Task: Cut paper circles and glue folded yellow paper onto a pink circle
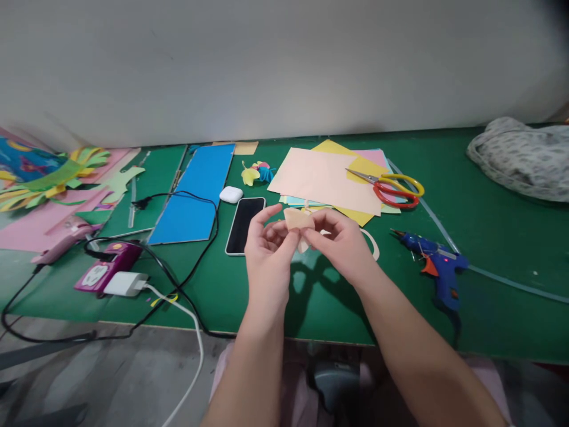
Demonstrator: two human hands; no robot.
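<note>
A small peach paper piece (299, 219) with a curved, petal-like edge is pinched between the thumbs and fingers of both hands, above the green table. My left hand (271, 240) grips it from the left, its index finger raised away. My right hand (340, 237) closes on its right side. The lower part of the paper is partly hidden by my thumbs. Behind my right hand a curled pale paper strip (373, 244) shows on the table. Just left of my left hand lies a phone (244, 225) with a dark screen.
Scissors (389, 185) lie on stacked coloured paper (311, 175). A blue glue gun (438, 258) rests at right, a pink one (64, 237) at left. Cables cross the left side near a purple power strip (106, 267). Behind are a blue board (195, 196), earbud case (231, 194) and paper flowers (258, 172).
</note>
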